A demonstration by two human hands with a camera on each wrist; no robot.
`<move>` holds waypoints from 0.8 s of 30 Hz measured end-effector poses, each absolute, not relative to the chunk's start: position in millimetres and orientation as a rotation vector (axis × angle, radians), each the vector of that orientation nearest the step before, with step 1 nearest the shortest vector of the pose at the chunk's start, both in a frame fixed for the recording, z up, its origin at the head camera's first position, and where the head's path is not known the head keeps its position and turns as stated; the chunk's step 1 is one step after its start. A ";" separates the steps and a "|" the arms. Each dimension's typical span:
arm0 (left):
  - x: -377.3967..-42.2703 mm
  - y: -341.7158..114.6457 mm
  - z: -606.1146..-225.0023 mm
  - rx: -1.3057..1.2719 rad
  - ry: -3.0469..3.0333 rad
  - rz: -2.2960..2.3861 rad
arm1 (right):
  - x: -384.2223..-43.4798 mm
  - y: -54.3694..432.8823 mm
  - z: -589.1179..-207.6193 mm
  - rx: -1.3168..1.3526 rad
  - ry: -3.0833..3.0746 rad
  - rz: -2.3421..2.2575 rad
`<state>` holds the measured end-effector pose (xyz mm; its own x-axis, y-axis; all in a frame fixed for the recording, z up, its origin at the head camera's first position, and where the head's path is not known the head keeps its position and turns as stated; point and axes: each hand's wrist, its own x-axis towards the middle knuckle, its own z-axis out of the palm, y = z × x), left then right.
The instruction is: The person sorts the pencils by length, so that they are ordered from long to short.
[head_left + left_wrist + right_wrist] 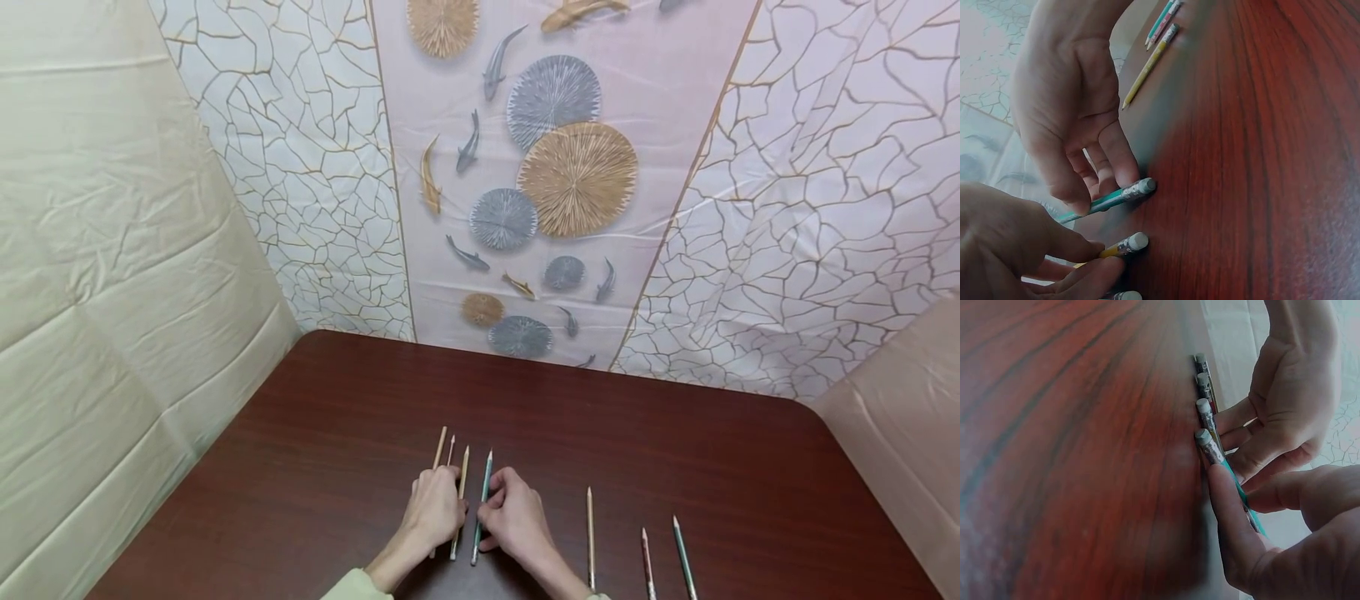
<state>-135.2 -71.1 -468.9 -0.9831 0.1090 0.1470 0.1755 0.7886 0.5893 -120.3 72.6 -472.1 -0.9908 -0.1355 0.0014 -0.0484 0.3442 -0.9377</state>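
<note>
My right hand pinches a teal pencil between thumb and fingers, its sharpened tip pointing away toward the back of the table. Just left of it, a yellow pencil lies nearly parallel, and my left hand pinches it by thumb and finger. Under and beyond the left hand are a red pencil and a tan pencil, their middles hidden by that hand. In the right wrist view, the eraser end of the teal pencil is nearest, with the other eraser ends in a row behind.
To the right on the dark wooden table lie three spaced pencils: a yellow pencil, a red pencil and a teal pencil. Patterned cloth hangs behind the table, and plain pale cloth hangs along the left.
</note>
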 end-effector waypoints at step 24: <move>-136.2 -68.7 -470.8 -0.206 -2.870 -0.886 | -127.2 60.1 -470.6 -0.193 2.646 -1.550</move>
<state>-136.2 -68.7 -470.8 -0.9821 0.0915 0.1646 0.1684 0.8181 0.5499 -127.2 60.1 -470.6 -0.9898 -0.1425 0.0043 -0.0734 0.4836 -0.8722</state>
